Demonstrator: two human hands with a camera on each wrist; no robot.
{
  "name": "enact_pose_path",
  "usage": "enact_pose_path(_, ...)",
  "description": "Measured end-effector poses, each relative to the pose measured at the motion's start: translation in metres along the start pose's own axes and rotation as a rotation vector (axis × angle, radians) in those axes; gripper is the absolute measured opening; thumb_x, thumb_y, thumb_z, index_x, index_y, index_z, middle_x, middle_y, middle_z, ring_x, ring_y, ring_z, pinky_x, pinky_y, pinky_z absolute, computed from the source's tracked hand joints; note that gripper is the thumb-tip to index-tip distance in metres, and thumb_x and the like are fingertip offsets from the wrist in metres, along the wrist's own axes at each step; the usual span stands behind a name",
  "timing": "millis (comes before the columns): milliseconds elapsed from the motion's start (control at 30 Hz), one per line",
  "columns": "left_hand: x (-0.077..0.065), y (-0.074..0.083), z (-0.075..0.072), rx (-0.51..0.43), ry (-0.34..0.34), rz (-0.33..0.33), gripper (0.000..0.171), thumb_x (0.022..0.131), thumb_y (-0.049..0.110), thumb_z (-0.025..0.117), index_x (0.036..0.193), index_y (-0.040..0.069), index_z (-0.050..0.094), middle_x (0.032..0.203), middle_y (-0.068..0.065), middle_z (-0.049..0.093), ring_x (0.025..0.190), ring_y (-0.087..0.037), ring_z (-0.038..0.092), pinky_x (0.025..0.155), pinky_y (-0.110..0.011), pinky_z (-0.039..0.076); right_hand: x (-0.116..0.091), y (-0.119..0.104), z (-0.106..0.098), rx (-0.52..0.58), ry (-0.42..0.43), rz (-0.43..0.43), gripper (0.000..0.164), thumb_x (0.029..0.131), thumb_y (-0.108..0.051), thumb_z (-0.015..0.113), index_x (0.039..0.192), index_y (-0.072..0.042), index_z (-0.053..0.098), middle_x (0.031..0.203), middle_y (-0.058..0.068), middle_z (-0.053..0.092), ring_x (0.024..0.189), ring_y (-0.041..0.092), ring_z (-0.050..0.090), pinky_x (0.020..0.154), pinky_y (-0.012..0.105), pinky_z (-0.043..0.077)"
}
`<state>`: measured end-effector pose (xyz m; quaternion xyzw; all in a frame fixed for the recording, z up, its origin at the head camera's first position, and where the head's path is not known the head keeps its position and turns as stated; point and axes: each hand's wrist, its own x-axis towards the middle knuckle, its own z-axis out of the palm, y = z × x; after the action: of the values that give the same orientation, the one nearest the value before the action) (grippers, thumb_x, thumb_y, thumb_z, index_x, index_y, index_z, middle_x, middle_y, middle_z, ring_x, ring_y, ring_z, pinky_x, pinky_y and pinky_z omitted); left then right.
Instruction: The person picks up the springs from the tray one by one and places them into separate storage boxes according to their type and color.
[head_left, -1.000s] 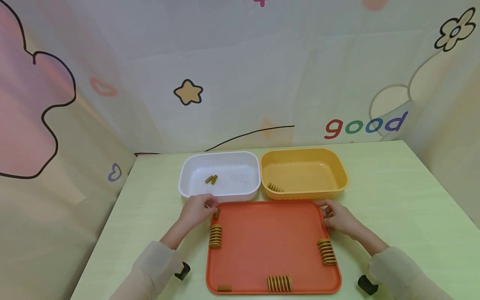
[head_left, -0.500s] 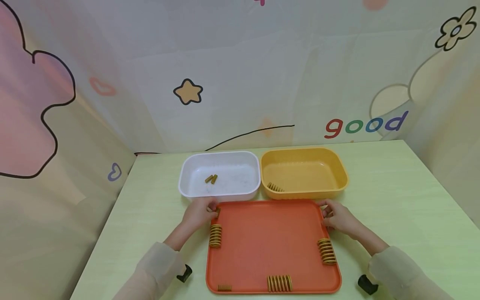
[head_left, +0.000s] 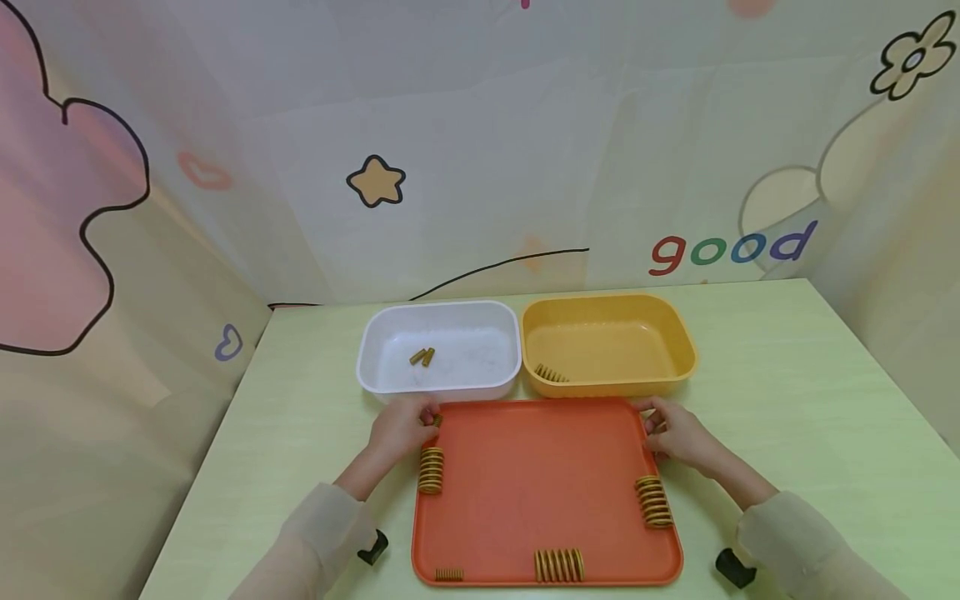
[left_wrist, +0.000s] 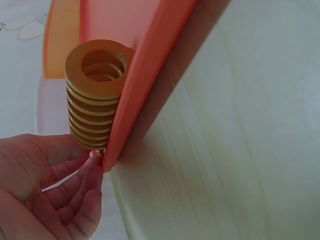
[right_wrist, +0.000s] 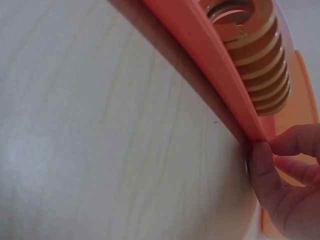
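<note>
My left hand (head_left: 401,427) is at the far left corner of the orange-red tray (head_left: 540,492). Its thumb and fingertips pinch a small gold coil spring (head_left: 438,421), mostly hidden by the fingers. Close by, a larger gold spring (left_wrist: 95,95) lies along the tray's left rim. On the opposite side my right hand (head_left: 675,433) grips the far right corner, thumb and forefinger on the rim (right_wrist: 220,70). Another large spring (head_left: 654,502) lies along the right rim. At the near rim are a large spring (head_left: 558,566) and a small one (head_left: 449,575).
Behind the tray stand a white bin (head_left: 480,387) with two small springs (head_left: 422,357) in it and a yellow bin (head_left: 611,389) holding one larger spring (head_left: 551,373). All rest on a pale green table (head_left: 810,400), with a printed cloth (head_left: 480,167) behind.
My left hand has moved slightly right and nearer, its fingers now covering more of the small spring. My right hand and the tray have stayed in place.
</note>
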<state>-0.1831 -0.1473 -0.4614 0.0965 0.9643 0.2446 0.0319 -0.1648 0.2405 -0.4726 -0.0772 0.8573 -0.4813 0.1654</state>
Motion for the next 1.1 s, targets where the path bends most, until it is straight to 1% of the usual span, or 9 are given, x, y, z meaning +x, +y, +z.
enact_pose_path(100, 0.0003, 0.0014, -0.0002, 0.020, -0.002, 0.001, 0.014, 0.069, 0.011, 0.070, 0.082, 0.010, 0.065, 0.073, 0.001, 0.061, 0.068, -0.011, 0.053, 0.059, -0.026, 0.043, 0.0005, 0.0002, -0.0002, 0.003, 0.000, -0.002, 0.050, 0.073, 0.007, 0.054, 0.121, 0.009, 0.039, 0.083, 0.014, 0.046, 0.060, 0.015, 0.047, 0.049, 0.029, 0.046)
enact_pose_path(367, 0.0018, 0.0036, 0.0010, 0.046, -0.045, -0.007, 0.013, 0.070, 0.010, 0.070, 0.082, 0.013, 0.065, 0.075, 0.002, 0.060, 0.069, -0.012, 0.053, 0.060, -0.027, 0.044, 0.0013, 0.0006, -0.0009, 0.002, -0.005, -0.008, 0.049, 0.074, 0.007, 0.054, 0.121, 0.009, 0.040, 0.084, 0.014, 0.047, 0.061, 0.016, 0.047, 0.050, 0.029, 0.046)
enact_pose_path(500, 0.0027, 0.0037, 0.0023, 0.074, -0.057, 0.004, 0.013, 0.069, 0.010, 0.070, 0.080, 0.014, 0.065, 0.074, 0.003, 0.061, 0.069, -0.011, 0.053, 0.060, -0.026, 0.044, 0.0013, 0.0004, -0.0009, 0.002, -0.004, -0.006, 0.050, 0.074, 0.007, 0.054, 0.121, 0.009, 0.039, 0.084, 0.015, 0.047, 0.060, 0.016, 0.047, 0.049, 0.030, 0.046)
enact_pose_path(767, 0.0048, 0.0047, 0.0050, 0.125, -0.077, 0.042, 0.011, 0.067, 0.012, 0.071, 0.076, 0.017, 0.067, 0.071, 0.005, 0.061, 0.065, -0.009, 0.052, 0.055, -0.024, 0.042, 0.0014, 0.0007, -0.0011, 0.006, 0.000, 0.001, 0.050, 0.073, 0.007, 0.054, 0.120, 0.009, 0.040, 0.084, 0.014, 0.047, 0.061, 0.016, 0.048, 0.050, 0.030, 0.046)
enact_pose_path(967, 0.0037, 0.0051, 0.0067, 0.123, -0.066, 0.056, 0.012, 0.066, 0.012, 0.072, 0.075, 0.017, 0.067, 0.069, 0.006, 0.060, 0.063, -0.008, 0.050, 0.053, -0.023, 0.040, 0.0016, 0.0015, -0.0011, -0.001, 0.001, -0.003, 0.049, 0.073, 0.007, 0.054, 0.120, 0.009, 0.040, 0.083, 0.014, 0.048, 0.060, 0.015, 0.048, 0.050, 0.029, 0.046)
enact_pose_path(1100, 0.0027, 0.0052, 0.0060, 0.083, -0.059, 0.059, 0.011, 0.066, 0.010, 0.072, 0.074, 0.015, 0.067, 0.068, 0.005, 0.059, 0.063, -0.009, 0.050, 0.055, -0.023, 0.040, 0.0011, 0.0014, -0.0012, -0.010, 0.001, -0.004, 0.048, 0.073, 0.007, 0.054, 0.120, 0.009, 0.040, 0.083, 0.014, 0.048, 0.061, 0.016, 0.048, 0.050, 0.029, 0.046)
